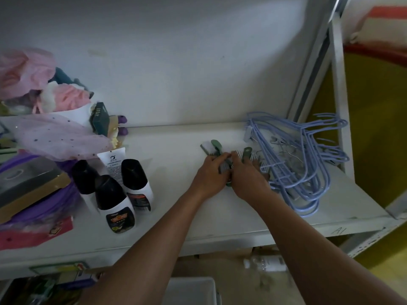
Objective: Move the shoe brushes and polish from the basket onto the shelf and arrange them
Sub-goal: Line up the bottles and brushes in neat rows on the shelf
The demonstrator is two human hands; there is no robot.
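Observation:
Three black-capped white shoe polish bottles [114, 192] stand on the white shelf [176, 216] at left, with a white tube [113, 165] lying behind them. Green-handled shoe brushes lie mid-shelf: one [210, 147] at the back, another [244, 154] to its right. My left hand [209, 175] and my right hand [247, 178] meet over a third brush [225, 167] and both hold it against the shelf. Its handle end pokes out below my hands. The basket is only partly visible, white, at the bottom edge [191, 289].
A tangle of lilac wire hangers [304, 164] lies right of the brushes, touching my right hand's fingers. Pink and purple cloth, a dark box [100, 118] and stacked packages [30, 190] crowd the shelf's left. The shelf's metal upright [337, 84] stands at right.

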